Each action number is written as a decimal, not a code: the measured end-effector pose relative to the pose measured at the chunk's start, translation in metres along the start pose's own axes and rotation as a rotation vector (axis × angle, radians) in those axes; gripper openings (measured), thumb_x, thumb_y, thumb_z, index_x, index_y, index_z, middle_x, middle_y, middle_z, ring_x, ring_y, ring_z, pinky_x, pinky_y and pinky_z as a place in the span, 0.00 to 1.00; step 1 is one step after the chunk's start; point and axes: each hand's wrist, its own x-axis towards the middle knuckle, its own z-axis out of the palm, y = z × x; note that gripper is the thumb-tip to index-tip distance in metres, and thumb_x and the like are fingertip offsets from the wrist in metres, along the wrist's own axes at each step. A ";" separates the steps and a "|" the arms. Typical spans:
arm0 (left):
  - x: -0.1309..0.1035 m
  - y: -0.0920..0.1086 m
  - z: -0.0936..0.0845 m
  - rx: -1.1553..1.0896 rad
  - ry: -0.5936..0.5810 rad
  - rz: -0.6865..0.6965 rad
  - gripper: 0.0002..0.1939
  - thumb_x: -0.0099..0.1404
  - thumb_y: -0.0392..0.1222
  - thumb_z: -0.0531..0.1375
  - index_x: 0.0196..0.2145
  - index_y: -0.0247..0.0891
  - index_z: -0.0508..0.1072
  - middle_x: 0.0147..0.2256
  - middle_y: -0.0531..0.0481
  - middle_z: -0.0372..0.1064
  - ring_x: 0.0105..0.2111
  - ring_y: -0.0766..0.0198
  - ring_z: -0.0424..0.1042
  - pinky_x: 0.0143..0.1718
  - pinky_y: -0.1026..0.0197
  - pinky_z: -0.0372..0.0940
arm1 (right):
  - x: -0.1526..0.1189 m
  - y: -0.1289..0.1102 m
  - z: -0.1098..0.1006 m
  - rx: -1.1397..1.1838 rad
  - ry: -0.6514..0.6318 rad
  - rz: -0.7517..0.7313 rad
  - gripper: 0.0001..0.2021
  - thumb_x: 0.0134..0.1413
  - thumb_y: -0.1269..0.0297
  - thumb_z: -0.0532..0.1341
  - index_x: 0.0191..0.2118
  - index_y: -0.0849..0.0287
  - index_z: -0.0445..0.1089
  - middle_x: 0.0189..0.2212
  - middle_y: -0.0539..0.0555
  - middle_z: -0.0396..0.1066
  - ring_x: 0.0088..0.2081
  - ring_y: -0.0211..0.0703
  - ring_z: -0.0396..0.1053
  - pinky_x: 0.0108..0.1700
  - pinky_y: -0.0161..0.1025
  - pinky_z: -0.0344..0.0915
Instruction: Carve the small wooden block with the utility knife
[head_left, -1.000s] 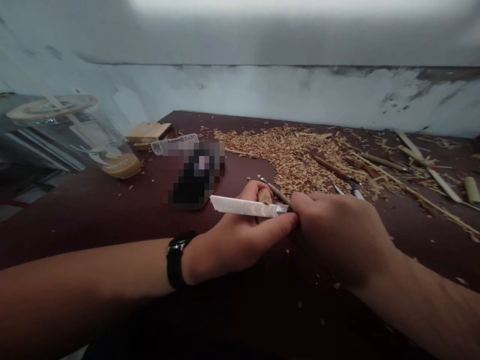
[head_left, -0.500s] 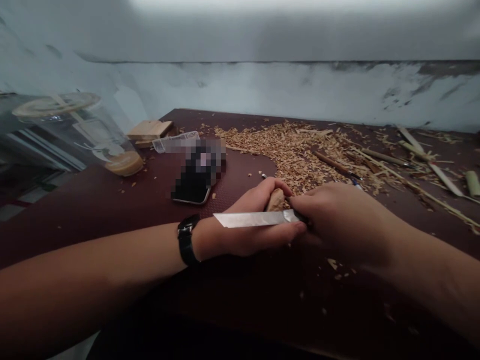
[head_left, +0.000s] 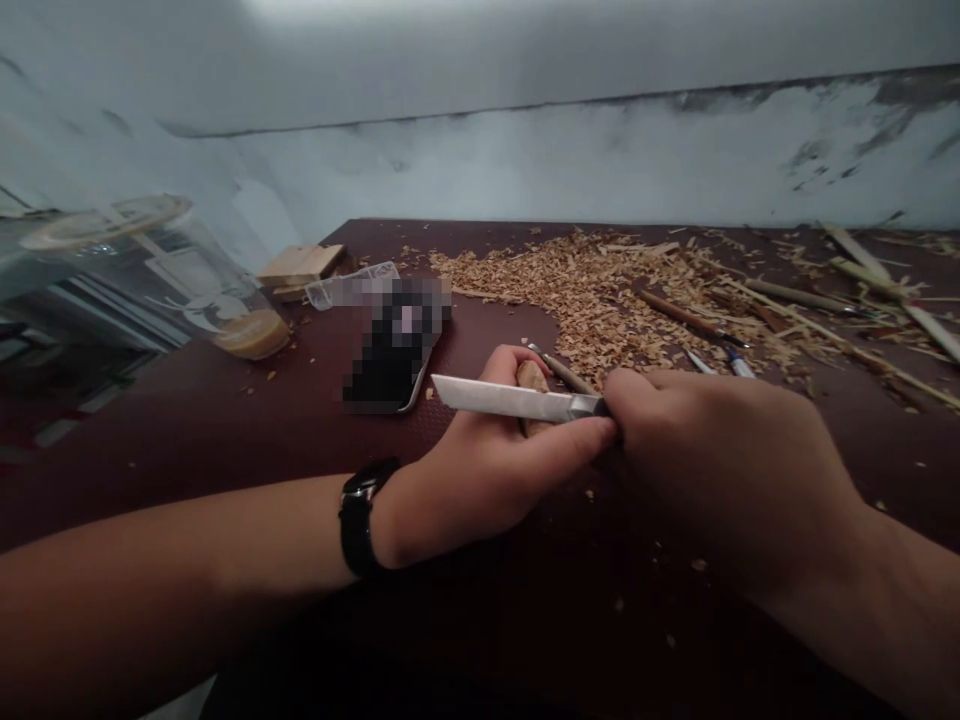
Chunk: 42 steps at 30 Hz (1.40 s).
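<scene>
A small piece of pale wood (head_left: 532, 380) is held in my left hand (head_left: 480, 470), its lower part hidden behind a blade and my thumb. My right hand (head_left: 712, 470) is closed around the dark handle of a knife (head_left: 502, 400). The flat silver blade points left, across the wood and above my left palm. My left thumb tip touches the knife near the handle, beside my right fingers. A black watch (head_left: 361, 515) is on my left wrist.
Wood shavings (head_left: 585, 300) cover the dark red table (head_left: 300, 440) beyond my hands. Tools (head_left: 690, 318), pens and wood strips lie at the right. A phone (head_left: 397, 350), a clear plastic case (head_left: 352, 287), a wood block (head_left: 300, 264) and a drink cup (head_left: 247, 330) stand left.
The blade has risen slightly and tilted, its tip now higher than its handle end. My left hand has opened wider around the wood, and a tool behind it shows more. The view has tilted.
</scene>
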 end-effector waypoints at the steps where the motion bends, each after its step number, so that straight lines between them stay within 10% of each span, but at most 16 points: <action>1: 0.001 -0.001 0.000 0.040 0.029 0.026 0.25 0.63 0.50 0.71 0.41 0.42 0.58 0.31 0.59 0.60 0.28 0.69 0.60 0.29 0.62 0.60 | -0.001 0.000 0.001 -0.014 0.017 0.018 0.11 0.56 0.72 0.52 0.25 0.54 0.64 0.18 0.55 0.68 0.19 0.48 0.67 0.22 0.38 0.41; 11: 0.003 0.002 -0.010 0.441 -0.095 0.185 0.33 0.61 0.57 0.71 0.54 0.38 0.64 0.47 0.43 0.70 0.44 0.53 0.70 0.43 0.52 0.64 | 0.017 0.021 -0.009 0.277 -0.326 -0.299 0.07 0.50 0.67 0.62 0.23 0.55 0.68 0.24 0.52 0.75 0.24 0.41 0.67 0.28 0.40 0.50; 29: 0.001 -0.004 -0.002 0.008 0.061 -0.005 0.29 0.59 0.56 0.73 0.39 0.43 0.57 0.31 0.60 0.59 0.28 0.70 0.59 0.29 0.63 0.57 | 0.002 0.003 -0.002 -0.043 -0.036 0.042 0.10 0.57 0.68 0.55 0.25 0.55 0.67 0.19 0.56 0.71 0.20 0.48 0.67 0.22 0.38 0.42; 42: 0.003 -0.002 -0.006 0.462 -0.007 0.212 0.26 0.61 0.61 0.68 0.43 0.40 0.64 0.40 0.46 0.68 0.37 0.57 0.67 0.37 0.54 0.61 | 0.021 0.016 -0.017 0.117 -0.387 -0.229 0.05 0.45 0.71 0.63 0.24 0.55 0.70 0.23 0.51 0.74 0.25 0.42 0.68 0.28 0.39 0.49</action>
